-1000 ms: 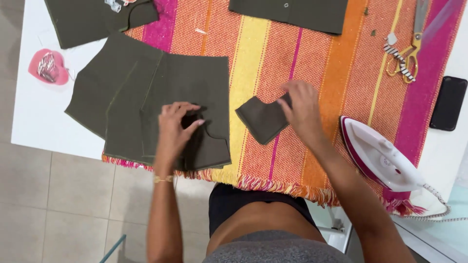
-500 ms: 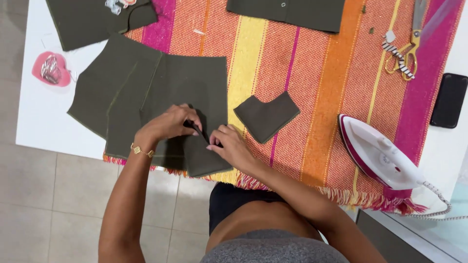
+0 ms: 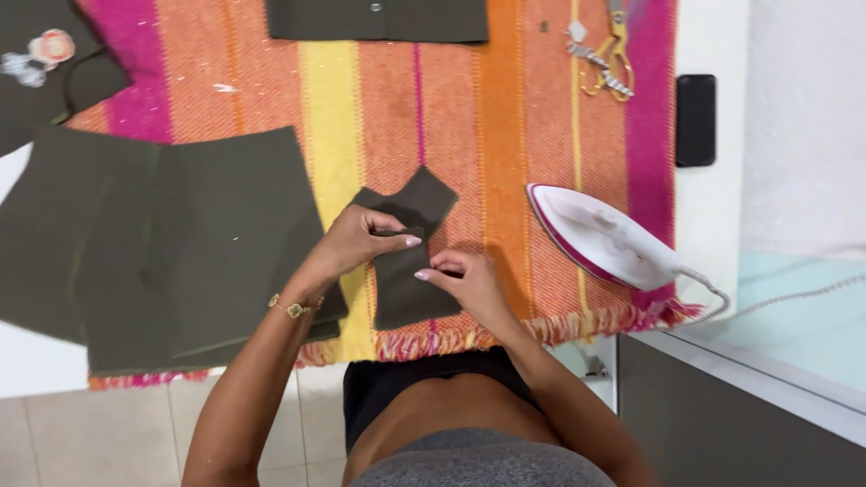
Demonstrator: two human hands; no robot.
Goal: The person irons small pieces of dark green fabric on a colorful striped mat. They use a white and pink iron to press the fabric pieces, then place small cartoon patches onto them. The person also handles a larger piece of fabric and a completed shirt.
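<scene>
A small dark olive fabric piece [image 3: 404,289] lies on the striped cloth [image 3: 469,135] near the table's front edge. My left hand [image 3: 356,242] pinches its upper left edge, and my right hand [image 3: 465,280] pinches its right edge. A second small olive piece [image 3: 419,200] lies just behind it, partly under my left fingers. Larger olive fabric panels [image 3: 180,243] are stacked to the left, under my left forearm.
A white and pink iron [image 3: 604,239] rests on the cloth at right, its cord trailing off. Scissors [image 3: 606,54] and a black phone [image 3: 695,120] lie at back right. Another olive piece [image 3: 379,18] sits at the back; a pincushion [image 3: 50,47] at far left.
Both hands have lifted a small olive piece off the large panels and carried it right, in front of the other small piece. The view has shifted right.
</scene>
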